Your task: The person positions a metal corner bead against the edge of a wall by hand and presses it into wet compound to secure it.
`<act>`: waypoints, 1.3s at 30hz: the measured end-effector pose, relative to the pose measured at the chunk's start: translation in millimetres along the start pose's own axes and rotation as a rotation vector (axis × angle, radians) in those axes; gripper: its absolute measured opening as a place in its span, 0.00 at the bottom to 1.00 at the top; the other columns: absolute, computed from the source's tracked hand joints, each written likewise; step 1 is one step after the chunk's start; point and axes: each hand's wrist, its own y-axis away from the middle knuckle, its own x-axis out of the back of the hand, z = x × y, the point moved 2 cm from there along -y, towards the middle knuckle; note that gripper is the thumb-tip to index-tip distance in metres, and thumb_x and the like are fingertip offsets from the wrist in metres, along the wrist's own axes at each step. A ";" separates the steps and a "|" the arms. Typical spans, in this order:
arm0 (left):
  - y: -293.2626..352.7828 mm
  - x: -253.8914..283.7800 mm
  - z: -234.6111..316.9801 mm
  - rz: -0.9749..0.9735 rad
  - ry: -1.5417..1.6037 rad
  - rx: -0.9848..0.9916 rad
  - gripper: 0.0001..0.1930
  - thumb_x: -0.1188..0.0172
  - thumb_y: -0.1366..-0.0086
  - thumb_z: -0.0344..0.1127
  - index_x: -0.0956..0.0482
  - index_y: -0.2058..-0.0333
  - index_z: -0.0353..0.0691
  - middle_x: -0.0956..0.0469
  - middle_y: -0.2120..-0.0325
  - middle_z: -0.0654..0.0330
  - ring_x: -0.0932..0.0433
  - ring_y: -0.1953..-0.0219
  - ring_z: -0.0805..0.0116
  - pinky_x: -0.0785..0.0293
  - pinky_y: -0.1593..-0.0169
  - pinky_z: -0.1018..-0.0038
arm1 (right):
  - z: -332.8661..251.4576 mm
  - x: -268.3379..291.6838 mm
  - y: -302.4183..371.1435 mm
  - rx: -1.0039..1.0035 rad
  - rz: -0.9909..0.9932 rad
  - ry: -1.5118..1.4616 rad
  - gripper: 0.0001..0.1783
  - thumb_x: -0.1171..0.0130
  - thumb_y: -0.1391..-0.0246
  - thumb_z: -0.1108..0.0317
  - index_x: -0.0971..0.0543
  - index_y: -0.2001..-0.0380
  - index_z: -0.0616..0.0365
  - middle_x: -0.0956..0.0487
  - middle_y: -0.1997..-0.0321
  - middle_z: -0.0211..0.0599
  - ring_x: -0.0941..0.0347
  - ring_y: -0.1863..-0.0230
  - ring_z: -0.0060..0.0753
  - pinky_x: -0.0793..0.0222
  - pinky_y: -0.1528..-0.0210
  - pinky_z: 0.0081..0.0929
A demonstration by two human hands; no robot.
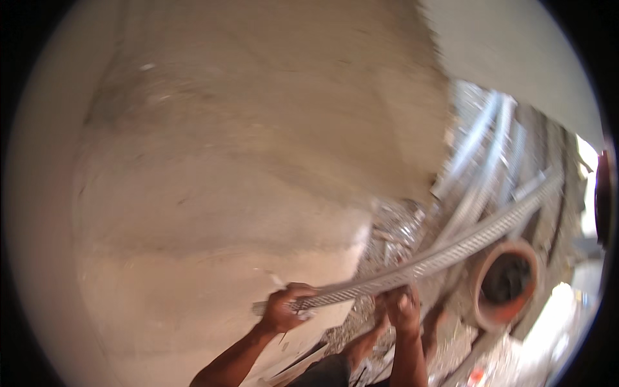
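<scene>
A long perforated metal strip (445,257), probably a plaster corner bead, slants from the lower middle up to the right. My left hand (288,308) is closed around its near left end, in front of the pale wall. My right hand (401,309) is closed at the strip's lower edge, farther along, and appears to grip it there. Motion blur hides its exact finger positions. The far end of the strip reaches over other pale metal lengths (480,145) lying at the right.
A large brown wall (245,155), smeared with plaster, fills the left and middle. An orange-rimmed round container (478,290) with dark contents stands at the right. Rubble and scraps (396,229) lie along the wall's foot. My legs and bare feet are below.
</scene>
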 end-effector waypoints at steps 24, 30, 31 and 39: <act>26.7 157.2 -15.1 0.600 -0.788 -0.060 0.25 0.34 0.46 0.23 0.25 0.48 0.38 0.20 0.50 0.52 0.25 0.42 0.50 0.42 0.29 0.50 | -14.8 -114.1 -84.0 0.460 -0.209 0.655 0.19 0.27 0.45 0.63 0.22 0.55 0.59 0.25 0.45 0.45 0.27 0.42 0.45 0.28 0.43 0.42; -13.3 248.7 -9.0 0.421 -1.296 -0.234 0.29 0.30 0.50 0.27 0.26 0.47 0.41 0.25 0.44 0.54 0.30 0.37 0.52 0.45 0.28 0.46 | -25.8 -137.1 -108.7 0.553 -0.210 0.536 0.25 0.25 0.51 0.72 0.23 0.50 0.63 0.25 0.43 0.46 0.27 0.40 0.45 0.26 0.40 0.41; -23.1 272.1 -7.1 0.407 -1.369 -0.239 0.29 0.29 0.49 0.28 0.26 0.47 0.41 0.27 0.42 0.53 0.31 0.36 0.51 0.45 0.27 0.46 | -24.6 -146.5 -114.2 0.528 -0.197 0.493 0.26 0.25 0.51 0.73 0.24 0.49 0.63 0.26 0.43 0.45 0.27 0.39 0.44 0.26 0.39 0.41; -91.6 414.1 -3.1 0.307 -1.698 -0.093 0.28 0.26 0.44 0.36 0.27 0.47 0.38 0.35 0.35 0.52 0.40 0.30 0.50 0.40 0.27 0.53 | -34.2 -198.9 -156.4 0.622 -0.233 0.486 0.39 0.24 0.51 0.70 0.33 0.38 0.64 0.22 0.41 0.48 0.25 0.38 0.44 0.22 0.38 0.42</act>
